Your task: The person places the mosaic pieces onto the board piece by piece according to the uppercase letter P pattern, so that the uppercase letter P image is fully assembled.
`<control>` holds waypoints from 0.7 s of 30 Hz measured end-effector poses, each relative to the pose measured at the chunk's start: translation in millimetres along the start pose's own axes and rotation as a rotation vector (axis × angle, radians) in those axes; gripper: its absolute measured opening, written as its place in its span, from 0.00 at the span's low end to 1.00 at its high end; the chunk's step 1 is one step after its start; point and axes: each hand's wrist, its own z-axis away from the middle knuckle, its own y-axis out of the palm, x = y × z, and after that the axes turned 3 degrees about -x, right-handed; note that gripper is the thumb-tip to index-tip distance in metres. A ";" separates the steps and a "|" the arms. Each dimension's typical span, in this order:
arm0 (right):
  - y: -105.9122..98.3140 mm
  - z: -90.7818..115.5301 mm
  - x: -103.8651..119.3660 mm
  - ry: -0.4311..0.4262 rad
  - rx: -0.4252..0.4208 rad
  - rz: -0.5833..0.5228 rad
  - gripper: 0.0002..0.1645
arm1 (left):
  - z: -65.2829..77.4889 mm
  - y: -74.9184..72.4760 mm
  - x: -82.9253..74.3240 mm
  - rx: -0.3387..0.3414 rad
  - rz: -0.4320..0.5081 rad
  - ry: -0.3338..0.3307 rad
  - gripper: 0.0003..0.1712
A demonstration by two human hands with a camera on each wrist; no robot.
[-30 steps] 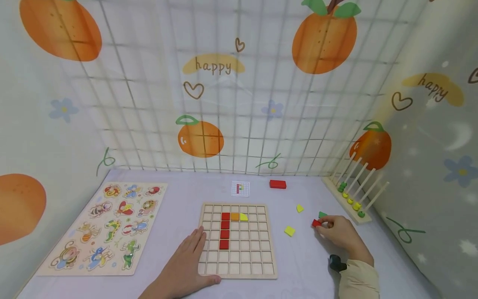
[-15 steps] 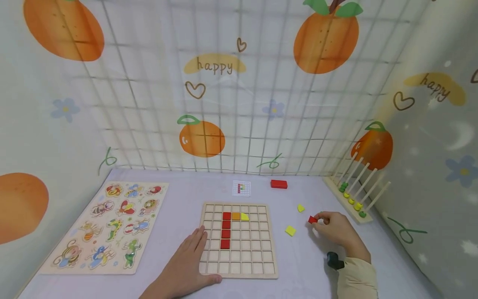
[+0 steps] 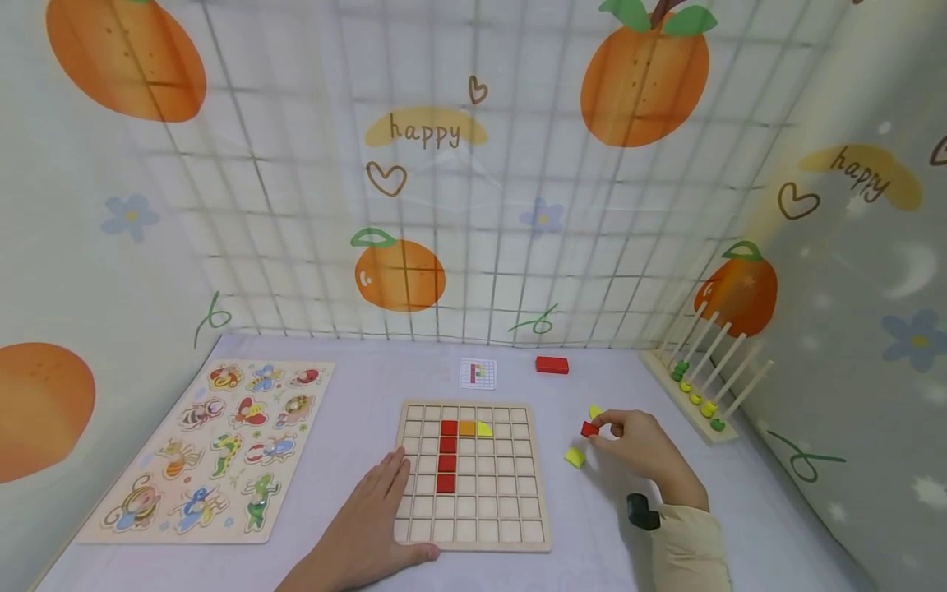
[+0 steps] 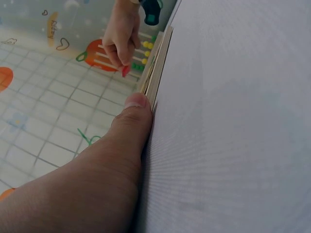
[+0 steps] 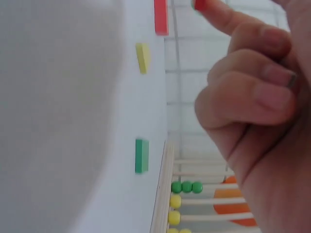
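My right hand [image 3: 642, 450] pinches a small red tile [image 3: 588, 429] between thumb and index finger, over the table to the right of the wooden grid board [image 3: 510, 530]. In the right wrist view its other fingers [image 5: 248, 97] are curled. My left hand [image 3: 362, 518] lies along the board's left edge, fingers straight and thumb at the near edge. A column of red tiles [image 3: 447, 445] sits in the grid. Beside its top tile come an orange square [image 3: 468, 428] and a yellow quarter-circle [image 3: 484, 429]. Near the right fingers lie a yellow square [image 3: 575, 457] and a partly covered yellow piece [image 3: 595, 410].
A printed pattern card [image 3: 478, 373] and a red block [image 3: 552, 365] lie behind the board. An insect puzzle board [image 3: 222, 528] is at left, a bead-and-peg stand [image 3: 721, 435] at right. The right wrist view shows a green tile [image 5: 141, 156], hidden by my hand in the head view.
My right hand has lifted the red tile from beside the green one and carried it left, past the yellow pieces' right side. The left hand and board are unchanged.
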 end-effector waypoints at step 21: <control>44.8 3.0 61.6 -0.205 0.124 -0.069 0.06 | -0.5 1.1 0.8 -0.002 0.003 0.006 0.78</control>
